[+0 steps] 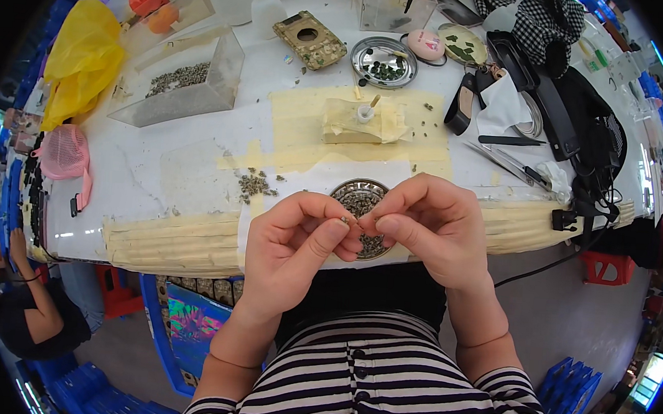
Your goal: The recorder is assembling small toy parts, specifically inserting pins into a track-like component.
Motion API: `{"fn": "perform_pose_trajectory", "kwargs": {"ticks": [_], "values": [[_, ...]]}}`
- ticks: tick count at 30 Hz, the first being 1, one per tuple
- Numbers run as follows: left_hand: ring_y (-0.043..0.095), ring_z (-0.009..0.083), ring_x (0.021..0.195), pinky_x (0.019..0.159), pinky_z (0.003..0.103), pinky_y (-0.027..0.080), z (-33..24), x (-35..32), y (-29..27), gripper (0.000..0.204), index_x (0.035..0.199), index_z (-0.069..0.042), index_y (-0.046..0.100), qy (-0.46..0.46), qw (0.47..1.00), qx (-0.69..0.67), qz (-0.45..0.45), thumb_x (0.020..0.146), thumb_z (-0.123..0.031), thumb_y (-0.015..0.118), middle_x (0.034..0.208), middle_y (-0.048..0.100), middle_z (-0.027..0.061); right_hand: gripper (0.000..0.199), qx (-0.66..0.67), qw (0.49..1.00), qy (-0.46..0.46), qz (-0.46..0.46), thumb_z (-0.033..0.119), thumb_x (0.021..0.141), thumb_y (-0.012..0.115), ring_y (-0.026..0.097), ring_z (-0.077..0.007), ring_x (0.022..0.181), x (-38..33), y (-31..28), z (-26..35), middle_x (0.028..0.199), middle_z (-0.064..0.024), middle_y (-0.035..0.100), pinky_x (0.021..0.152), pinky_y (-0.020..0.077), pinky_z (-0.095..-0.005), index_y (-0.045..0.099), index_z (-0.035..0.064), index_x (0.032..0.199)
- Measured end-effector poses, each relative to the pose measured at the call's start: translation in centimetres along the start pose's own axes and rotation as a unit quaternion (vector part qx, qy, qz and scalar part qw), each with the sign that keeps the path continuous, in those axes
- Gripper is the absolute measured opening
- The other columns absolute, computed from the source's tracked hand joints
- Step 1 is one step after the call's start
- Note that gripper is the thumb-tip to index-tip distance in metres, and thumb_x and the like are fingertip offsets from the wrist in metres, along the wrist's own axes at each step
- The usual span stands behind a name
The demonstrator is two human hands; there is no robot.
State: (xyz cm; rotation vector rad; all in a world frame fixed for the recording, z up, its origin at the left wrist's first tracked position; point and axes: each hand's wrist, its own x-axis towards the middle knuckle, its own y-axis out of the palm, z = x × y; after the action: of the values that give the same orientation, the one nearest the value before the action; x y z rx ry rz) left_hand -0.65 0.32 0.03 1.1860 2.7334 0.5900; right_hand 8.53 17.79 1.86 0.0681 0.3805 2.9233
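Note:
My left hand (294,243) and my right hand (430,222) meet fingertip to fingertip above a small round metal dish (348,193) at the table's near edge. Between the thumbs and forefingers I pinch a tiny greenish-grey piece (346,222). The dish holds several more such bits and is partly hidden by my fingers. A loose heap of the same small pieces (255,184) lies on the white table just left of the dish.
A clear box with grey bits (179,81), a second metal dish (384,61), a taped block with a small white cup (365,117), tweezers (507,164), black bags (575,124) and a yellow bag (80,59) stand farther back. Another person (25,301) sits at the lower left.

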Motion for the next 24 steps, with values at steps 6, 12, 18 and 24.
{"fn": "perform_pose_trajectory", "kwargs": {"ticks": [6,12,18,24], "values": [[0.067,0.0121,0.078,0.071,0.025,0.058,-0.12,0.01,0.40,0.012,0.103,0.004,0.061,-0.029,0.999,-0.021,0.005,0.096,-0.005,0.059,0.088,0.068,0.0091,0.011,0.038,0.998,-0.038,0.025,0.001,0.093,0.062,0.062,-0.0090,0.087,0.27,-0.01,-0.81,0.097,-0.0060,0.065,0.078,0.0509,-0.0231,0.063,-0.0053,0.102],[0.067,0.0122,0.076,0.070,0.025,0.058,-0.15,0.04,0.36,0.012,0.104,0.004,0.062,-0.057,0.998,-0.029,0.008,0.096,-0.006,0.059,0.088,0.069,0.0089,0.010,-0.060,0.995,-0.080,0.009,0.001,0.092,0.062,0.061,-0.0092,0.083,0.42,0.13,-0.94,0.095,-0.0062,0.063,0.074,0.0505,-0.0231,0.066,-0.0035,0.101],[0.067,0.0120,0.076,0.069,0.024,0.058,-0.15,-0.01,0.30,0.013,0.104,0.004,0.063,-0.052,0.998,-0.024,0.002,0.096,-0.006,0.060,0.088,0.069,0.0090,0.009,-0.175,0.975,-0.134,-0.003,0.001,0.088,0.066,0.060,-0.0093,0.076,0.73,0.05,-0.83,0.089,-0.0059,0.064,0.068,0.0473,-0.0223,0.070,-0.0001,0.096],[0.066,0.0109,0.077,0.070,0.024,0.057,-0.31,-0.16,0.61,0.012,0.103,0.004,0.063,-0.048,0.999,-0.016,-0.002,0.095,-0.004,0.061,0.088,0.068,0.0081,0.009,-0.138,0.986,-0.088,-0.007,-0.004,0.085,0.066,0.061,-0.0145,0.084,0.52,0.10,-0.62,0.091,-0.0083,0.065,0.075,0.0483,-0.0256,0.069,-0.0031,0.094]]}}
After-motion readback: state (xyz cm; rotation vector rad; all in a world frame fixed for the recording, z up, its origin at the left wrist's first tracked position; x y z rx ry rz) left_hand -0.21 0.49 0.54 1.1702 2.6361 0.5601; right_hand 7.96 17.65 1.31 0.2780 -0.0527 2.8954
